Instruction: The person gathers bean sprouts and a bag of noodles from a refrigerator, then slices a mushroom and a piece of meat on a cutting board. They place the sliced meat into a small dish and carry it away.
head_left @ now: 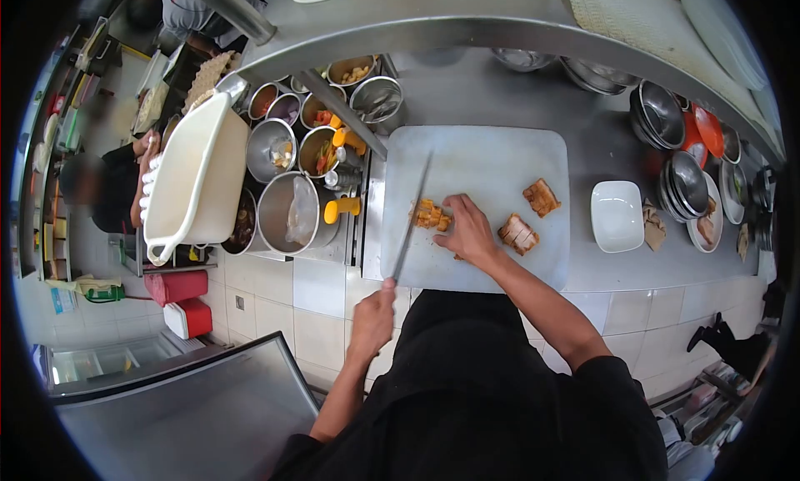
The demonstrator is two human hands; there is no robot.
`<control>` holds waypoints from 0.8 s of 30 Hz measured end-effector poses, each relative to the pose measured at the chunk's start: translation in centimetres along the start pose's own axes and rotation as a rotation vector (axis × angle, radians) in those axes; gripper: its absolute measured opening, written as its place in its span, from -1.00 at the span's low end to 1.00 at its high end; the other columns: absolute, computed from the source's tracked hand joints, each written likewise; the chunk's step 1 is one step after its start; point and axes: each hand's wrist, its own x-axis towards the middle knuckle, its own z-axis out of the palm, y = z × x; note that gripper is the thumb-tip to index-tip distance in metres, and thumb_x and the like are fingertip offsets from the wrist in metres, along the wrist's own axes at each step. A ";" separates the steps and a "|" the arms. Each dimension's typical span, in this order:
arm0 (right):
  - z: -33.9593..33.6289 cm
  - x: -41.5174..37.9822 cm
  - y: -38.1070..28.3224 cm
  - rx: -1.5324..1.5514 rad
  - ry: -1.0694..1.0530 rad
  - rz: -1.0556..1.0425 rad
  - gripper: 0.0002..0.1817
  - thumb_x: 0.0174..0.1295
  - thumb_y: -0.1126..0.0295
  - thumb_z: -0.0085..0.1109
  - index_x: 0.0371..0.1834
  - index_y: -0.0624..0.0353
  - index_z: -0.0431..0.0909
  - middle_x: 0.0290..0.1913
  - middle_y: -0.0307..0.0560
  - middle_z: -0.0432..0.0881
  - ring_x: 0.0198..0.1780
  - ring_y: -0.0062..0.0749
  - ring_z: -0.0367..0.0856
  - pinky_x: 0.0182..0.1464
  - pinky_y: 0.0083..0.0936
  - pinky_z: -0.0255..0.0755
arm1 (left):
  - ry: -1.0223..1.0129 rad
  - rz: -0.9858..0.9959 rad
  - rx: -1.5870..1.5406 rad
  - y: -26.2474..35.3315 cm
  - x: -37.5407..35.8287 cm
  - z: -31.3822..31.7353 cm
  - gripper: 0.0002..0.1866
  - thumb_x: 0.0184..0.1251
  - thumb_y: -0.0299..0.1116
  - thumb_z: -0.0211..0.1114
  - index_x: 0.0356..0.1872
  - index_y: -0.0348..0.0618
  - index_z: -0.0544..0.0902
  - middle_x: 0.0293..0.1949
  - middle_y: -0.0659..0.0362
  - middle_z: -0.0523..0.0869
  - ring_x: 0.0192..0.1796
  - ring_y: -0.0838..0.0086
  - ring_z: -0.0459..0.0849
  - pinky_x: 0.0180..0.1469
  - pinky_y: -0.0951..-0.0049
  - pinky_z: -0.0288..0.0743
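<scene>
My left hand [372, 321] is closed around the handle of a long kitchen knife [414, 219]. Its blade points away from me over a white cutting board [483, 152], beside a cut piece of browned, fried-looking meat [431, 215]. My right hand [472, 231] rests on the other side of that meat, fingers bent, with fingertips against its right end. Two larger chunks lie to the right on the board: one browned chunk [542, 197] and one chunk with pale layered flesh [519, 234]. A small bit below my right hand is partly hidden by it.
To the left stand several steel containers [287, 210] of ingredients, yellow-capped bottles [342, 208] and a large white tub [196, 177]. A square white bowl [617, 216] and stacked steel bowls [685, 185] are at right. A steel shelf [467, 44] overhangs the counter. Another person [112, 181] is at far left.
</scene>
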 end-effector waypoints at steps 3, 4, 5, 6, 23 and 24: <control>1.4 1.3 0.2 -0.132 0.108 -0.207 -0.14 -0.26 0.25 0.54 0.21 0.24 0.37 0.18 0.09 0.41 0.16 0.00 0.40 0.22 -0.22 0.35 | 0.037 -0.157 -0.072 -1.5 -3.2 -3.4 -0.23 0.45 0.27 -0.11 -0.49 -0.38 0.61 -0.65 0.05 0.54 -0.57 0.37 0.55 -0.44 0.27 0.44; 2.1 2.0 0.8 -0.127 0.107 -0.210 -0.14 -0.26 0.25 0.54 0.21 0.24 0.37 0.18 0.09 0.41 0.16 0.00 0.40 0.22 -0.22 0.35 | 0.064 -0.202 -0.074 -2.3 -3.9 -4.2 -0.23 0.44 0.27 -0.08 -0.49 -0.39 0.60 -0.68 0.13 0.49 -0.62 0.50 0.49 -0.51 0.35 0.41; 2.7 2.7 1.4 -0.141 0.041 -0.238 -0.09 -0.28 0.21 0.56 0.23 0.26 0.35 0.19 0.07 0.41 0.18 -0.01 0.36 0.24 -0.22 0.31 | 0.068 -0.206 -0.073 -3.4 -4.5 -4.7 -0.23 0.44 0.27 -0.08 -0.49 -0.39 0.60 -0.68 0.13 0.49 -0.62 0.50 0.49 -0.51 0.35 0.41; 3.3 3.1 2.0 -0.157 -0.026 -0.266 -0.04 -0.30 0.17 0.58 0.25 0.28 0.33 0.19 0.06 0.40 0.20 -0.03 0.32 0.26 -0.23 0.28 | 0.108 -0.209 -0.038 -4.5 -5.1 -4.9 -0.23 0.44 0.27 -0.08 -0.47 -0.39 0.61 -0.67 0.13 0.50 -0.63 0.49 0.49 -0.53 0.35 0.40; 3.0 3.2 -0.3 -0.062 -0.020 -0.238 -0.57 -0.16 0.40 0.43 -0.13 0.08 0.58 -0.03 -0.12 0.49 0.07 -0.16 0.42 0.16 -0.28 0.30 | -0.049 -0.361 0.074 -6.3 -4.8 -10.7 -0.27 0.43 0.24 -0.01 -0.24 -0.44 0.63 -0.72 0.18 0.47 -0.73 0.46 0.53 -0.69 0.43 0.42; 3.0 3.2 -0.2 -0.047 -0.036 -0.230 -0.59 -0.15 0.43 0.41 -0.14 0.08 0.58 -0.04 -0.13 0.49 0.07 -0.16 0.43 0.16 -0.28 0.30 | -0.052 -0.307 0.141 -5.5 -4.0 -10.9 -0.35 0.45 0.17 0.04 -0.25 -0.41 0.62 -0.71 0.14 0.53 -0.71 0.44 0.58 -0.68 0.42 0.44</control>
